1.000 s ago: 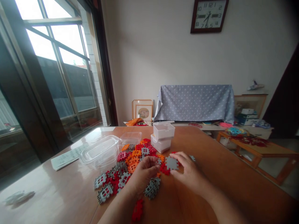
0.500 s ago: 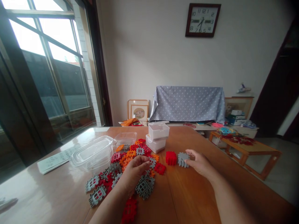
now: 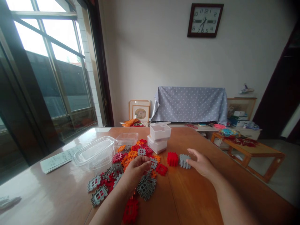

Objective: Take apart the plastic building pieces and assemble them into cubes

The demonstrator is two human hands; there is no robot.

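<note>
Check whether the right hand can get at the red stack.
Probably, but not straight across: the grey stack stands between the right hand and the red stack, whose top looks uncovered.

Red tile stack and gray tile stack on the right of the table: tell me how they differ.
Color: the red tile stack is bright red, while the gray tile stack is bluish gray.
Place: the red tile stack sits nearer the loose tiles; the gray tile stack is farther right, beside the right hand.
Shared: both have notched edges and rest on the wooden table.
</note>
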